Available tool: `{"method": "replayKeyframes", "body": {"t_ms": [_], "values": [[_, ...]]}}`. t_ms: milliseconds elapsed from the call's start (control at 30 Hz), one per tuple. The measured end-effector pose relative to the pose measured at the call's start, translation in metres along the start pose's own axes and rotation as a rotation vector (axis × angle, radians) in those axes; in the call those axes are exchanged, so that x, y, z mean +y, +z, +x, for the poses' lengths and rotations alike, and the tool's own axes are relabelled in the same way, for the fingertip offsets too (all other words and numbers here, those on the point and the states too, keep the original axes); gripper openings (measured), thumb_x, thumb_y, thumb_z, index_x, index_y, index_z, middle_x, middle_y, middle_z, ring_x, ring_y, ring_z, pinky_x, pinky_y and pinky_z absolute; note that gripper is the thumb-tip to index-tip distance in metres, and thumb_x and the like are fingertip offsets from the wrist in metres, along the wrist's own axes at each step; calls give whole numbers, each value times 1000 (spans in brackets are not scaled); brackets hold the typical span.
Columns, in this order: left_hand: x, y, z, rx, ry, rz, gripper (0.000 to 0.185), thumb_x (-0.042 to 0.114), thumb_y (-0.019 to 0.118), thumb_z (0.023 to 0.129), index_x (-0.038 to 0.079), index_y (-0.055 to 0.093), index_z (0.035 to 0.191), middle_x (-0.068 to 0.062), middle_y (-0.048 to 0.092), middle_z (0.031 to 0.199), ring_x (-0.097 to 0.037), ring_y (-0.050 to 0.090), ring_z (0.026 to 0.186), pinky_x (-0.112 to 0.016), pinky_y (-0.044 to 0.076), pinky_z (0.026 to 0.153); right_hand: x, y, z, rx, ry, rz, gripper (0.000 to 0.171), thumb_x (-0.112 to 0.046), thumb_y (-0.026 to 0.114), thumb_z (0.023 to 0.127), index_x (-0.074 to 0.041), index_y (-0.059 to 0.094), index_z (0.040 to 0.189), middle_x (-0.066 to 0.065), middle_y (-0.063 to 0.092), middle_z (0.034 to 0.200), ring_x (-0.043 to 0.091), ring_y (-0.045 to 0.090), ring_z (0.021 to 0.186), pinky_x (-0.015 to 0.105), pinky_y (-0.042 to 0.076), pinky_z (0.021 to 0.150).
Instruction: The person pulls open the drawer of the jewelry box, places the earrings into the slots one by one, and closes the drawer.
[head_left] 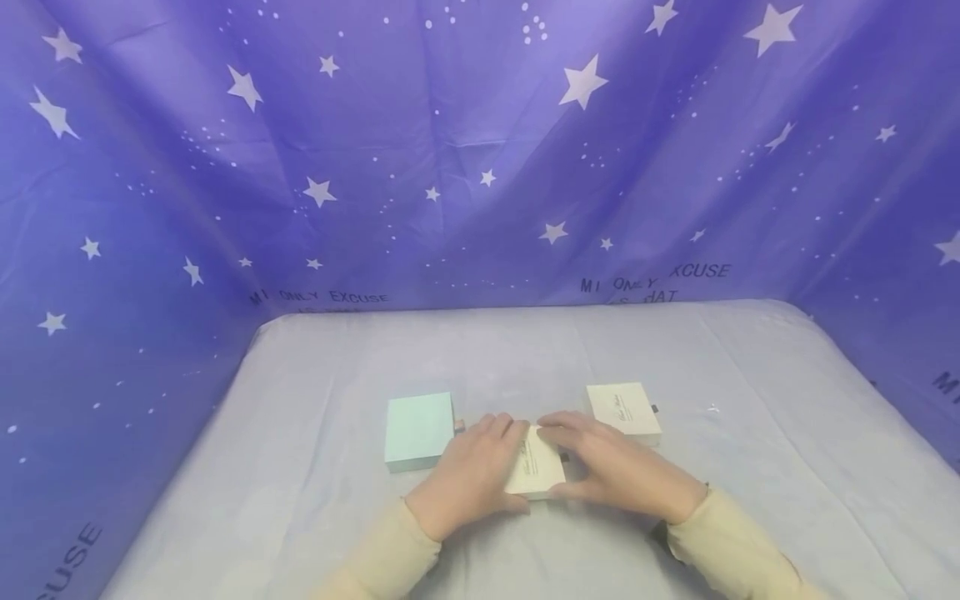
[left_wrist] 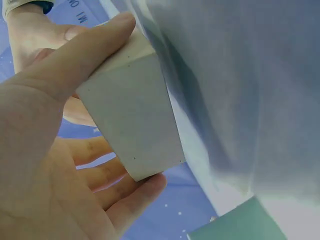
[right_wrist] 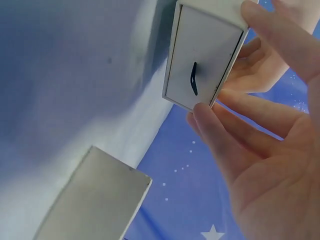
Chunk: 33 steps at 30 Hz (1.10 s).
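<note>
Both hands on the middle cream box (head_left: 537, 472), low centre of the head view, resting on the grey tabletop (head_left: 525, 350). Left hand (head_left: 471, 477) has thumb and fingers curled round the box's left end; left wrist view shows the thumb on one face, fingertips (left_wrist: 145, 186) under the opposite edge, so a firm grip. Right hand (head_left: 615, 468) holds the right end; right wrist view shows fingers (right_wrist: 210, 117) on the end face by the small dark pull tab (right_wrist: 193, 79), thumb on the far side.

Progress, as a judgement: early. The drawer end looks flush with its sleeve, tab not pinched, so the box reads as closed, only steadied. Mint-green box (head_left: 418, 430) sits just left of the hands, second cream box (head_left: 624, 411) just right and slightly further up; both look shut and untouched. Contents of any box not visible.
</note>
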<state>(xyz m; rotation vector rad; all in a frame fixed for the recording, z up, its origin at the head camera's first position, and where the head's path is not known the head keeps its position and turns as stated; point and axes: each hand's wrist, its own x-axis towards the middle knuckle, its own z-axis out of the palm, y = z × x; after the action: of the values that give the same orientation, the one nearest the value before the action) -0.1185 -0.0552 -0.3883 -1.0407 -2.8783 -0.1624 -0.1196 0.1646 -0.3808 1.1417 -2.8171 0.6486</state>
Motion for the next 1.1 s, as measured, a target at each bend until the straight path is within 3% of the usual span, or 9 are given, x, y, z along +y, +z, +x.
{"method": "replayKeyframes", "body": {"t_ms": [167,400,600,833,933,1100], "values": [[-7,-2,12,-19,1,47,91,59,84,65,8,52,132,0,59,106,-11,54,89,-23,51,73,10,-1,12,-12,7,16,53,-35,82,78,-7,66,120,13,59,134,30,56,125,46,46,105],[-18,1,27,8,-14,1,88,54,87,64,7,53,130,-1,59,104,-12,55,90,-24,51,74,22,-1,26,-16,29,55,47,-30,83,76,-6,68,115,17,58,136,35,55,127,49,43,107],[-23,5,33,42,-13,-18,85,47,88,66,4,54,130,-3,61,106,-16,58,93,-28,52,82,30,1,35,-3,8,43,37,-28,83,77,-11,68,106,16,61,131,33,58,123,46,46,105],[-29,12,33,25,-47,-86,86,42,88,69,3,51,135,-7,63,116,-21,61,106,-33,52,93,34,2,43,-31,-10,55,29,-25,82,77,-12,68,100,15,63,129,31,61,119,45,49,102],[-29,14,33,25,-41,-97,88,43,87,70,1,49,138,-9,63,122,-23,61,111,-35,51,97,34,1,43,-52,10,68,34,-24,82,77,-10,68,104,16,62,130,32,60,120,46,48,103],[-28,13,31,9,-34,-149,100,47,83,73,-1,37,147,-17,50,145,-30,50,133,-40,39,112,33,-1,39,-62,40,60,65,-28,82,78,2,58,130,18,57,136,34,56,125,47,43,107]]}}
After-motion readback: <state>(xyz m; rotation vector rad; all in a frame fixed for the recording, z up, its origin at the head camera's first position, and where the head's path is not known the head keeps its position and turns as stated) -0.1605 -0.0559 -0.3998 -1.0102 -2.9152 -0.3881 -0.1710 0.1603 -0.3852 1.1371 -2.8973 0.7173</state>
